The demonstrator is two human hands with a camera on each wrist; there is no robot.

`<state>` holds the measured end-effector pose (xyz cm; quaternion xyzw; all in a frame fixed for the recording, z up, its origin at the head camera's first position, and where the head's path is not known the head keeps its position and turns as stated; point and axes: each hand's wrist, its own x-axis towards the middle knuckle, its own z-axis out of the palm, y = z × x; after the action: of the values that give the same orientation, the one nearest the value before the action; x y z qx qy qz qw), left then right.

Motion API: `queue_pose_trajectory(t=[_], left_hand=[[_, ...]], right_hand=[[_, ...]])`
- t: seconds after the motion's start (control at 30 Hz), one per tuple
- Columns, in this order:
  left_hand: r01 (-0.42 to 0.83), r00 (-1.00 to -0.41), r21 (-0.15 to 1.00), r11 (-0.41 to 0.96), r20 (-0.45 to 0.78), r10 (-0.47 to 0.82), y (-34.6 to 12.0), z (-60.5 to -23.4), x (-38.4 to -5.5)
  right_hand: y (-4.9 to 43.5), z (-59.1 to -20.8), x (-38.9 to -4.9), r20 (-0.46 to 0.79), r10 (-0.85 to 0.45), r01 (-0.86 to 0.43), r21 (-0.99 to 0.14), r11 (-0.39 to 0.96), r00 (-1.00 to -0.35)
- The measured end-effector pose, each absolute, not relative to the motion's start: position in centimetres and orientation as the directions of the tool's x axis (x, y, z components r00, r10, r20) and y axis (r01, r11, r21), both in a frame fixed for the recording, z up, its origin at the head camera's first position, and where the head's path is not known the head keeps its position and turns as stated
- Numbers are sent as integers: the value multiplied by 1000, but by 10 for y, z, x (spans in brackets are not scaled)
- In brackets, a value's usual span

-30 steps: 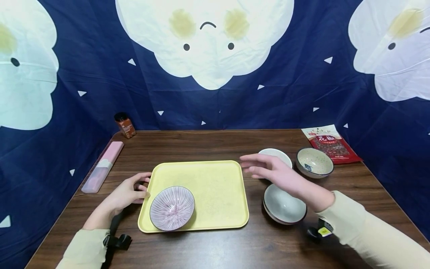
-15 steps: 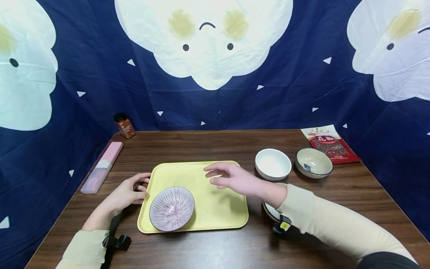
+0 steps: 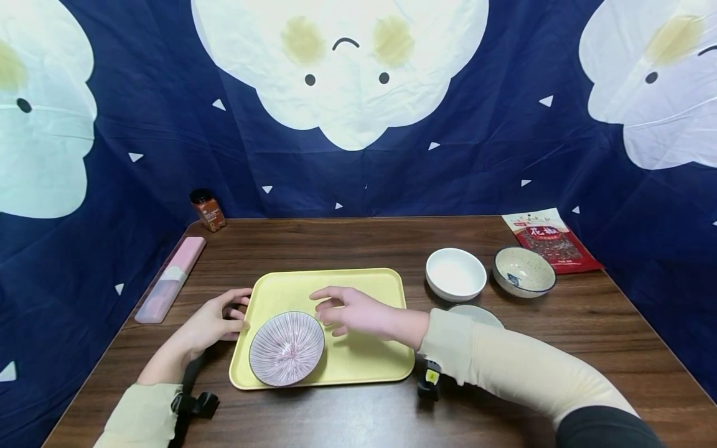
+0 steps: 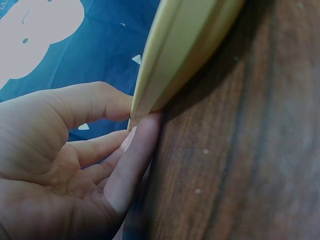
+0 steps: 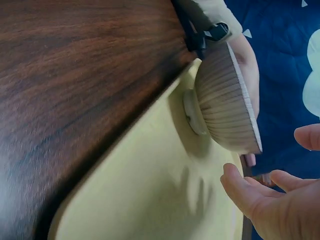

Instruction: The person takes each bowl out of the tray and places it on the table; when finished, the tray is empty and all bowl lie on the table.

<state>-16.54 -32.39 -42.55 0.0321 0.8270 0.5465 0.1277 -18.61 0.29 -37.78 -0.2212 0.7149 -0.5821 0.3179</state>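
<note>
A yellow rectangular tray point(image 3: 370, 361) lies on the table. On its left part stands a bowl point(image 3: 287, 348) with purple-and-white stripes radiating inside; in the right wrist view the striped bowl point(image 5: 222, 102) shows its ribbed outside and foot. My left hand point(image 3: 210, 320) holds the tray's left rim, thumb and fingertips against the edge, as the left wrist view shows at the tray's side point(image 4: 175, 55). Over the tray, just right of the bowl, my right hand point(image 3: 358, 313) hovers with relaxed, spread fingers and nothing in them. Its fingertips are near the bowl's rim.
Right of the tray stand a white bowl point(image 3: 455, 274), a speckled bowl point(image 3: 523, 272) and a greyish bowl point(image 3: 476, 314) partly behind my right sleeve. A red spice packet point(image 3: 551, 239) lies at back right. On the left are a pink case point(image 3: 170, 280) and spice jar point(image 3: 208, 210).
My right hand has moved left from beside the white bowl, across the tray, to the striped bowl's right side. The left hand, tray and bowls have stayed in place.
</note>
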Motion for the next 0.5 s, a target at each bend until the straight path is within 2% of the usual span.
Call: queue_pose_trajectory(t=[0.27,0.5], left_hand=[[-88,-965,913,398,-177,194,-325,-427,-166],[-86,-965,912,402,-176,192,-324,-427,-166]], right_hand=[[-13,-385,-179,-242,-679,131,-968,213,-693],[-19,-388,-173,-259,-668,131,-963,237,-698]])
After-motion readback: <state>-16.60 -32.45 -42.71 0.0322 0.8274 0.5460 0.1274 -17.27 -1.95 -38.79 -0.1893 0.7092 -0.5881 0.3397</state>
